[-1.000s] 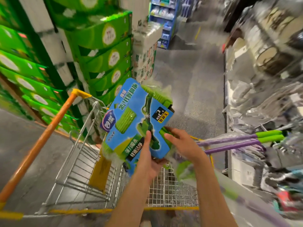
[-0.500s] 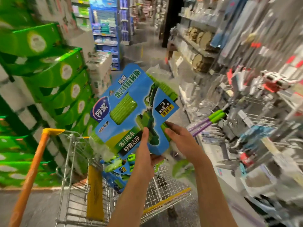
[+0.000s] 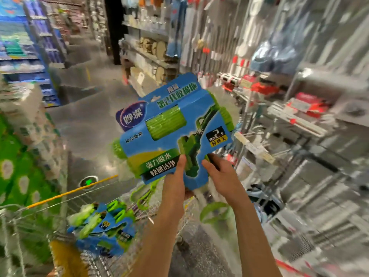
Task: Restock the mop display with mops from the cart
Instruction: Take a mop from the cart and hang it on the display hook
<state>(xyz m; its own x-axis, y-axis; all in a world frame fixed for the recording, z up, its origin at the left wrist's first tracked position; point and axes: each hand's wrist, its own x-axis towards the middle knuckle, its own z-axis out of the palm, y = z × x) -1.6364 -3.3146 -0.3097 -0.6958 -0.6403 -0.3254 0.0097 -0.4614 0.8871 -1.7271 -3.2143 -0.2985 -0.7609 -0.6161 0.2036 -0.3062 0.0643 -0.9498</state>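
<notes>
A packaged mop [image 3: 173, 128], a green sponge head in a blue card sleeve, is held up in front of me above the cart [image 3: 60, 204]. My left hand [image 3: 176, 180] grips the sleeve's lower edge from below, thumb on its front. My right hand [image 3: 221, 174] holds the lower right corner, fingers curled behind it. More blue-and-green mop packs [image 3: 101, 232] lie in the wire cart at lower left. The mop display rack [image 3: 299, 124] with wire hooks stands to the right, blurred.
Green boxes [image 3: 18, 176] are stacked at the left edge. The grey aisle floor [image 3: 89, 116] runs ahead, with blue shelving [image 3: 26, 50] far left and shelves of hanging goods [image 3: 199, 37] on the right. The view is motion-blurred.
My view has swung to the right, from the cart and green boxes toward the display rack. The mop pack has come up and right with both hands keeping their hold.
</notes>
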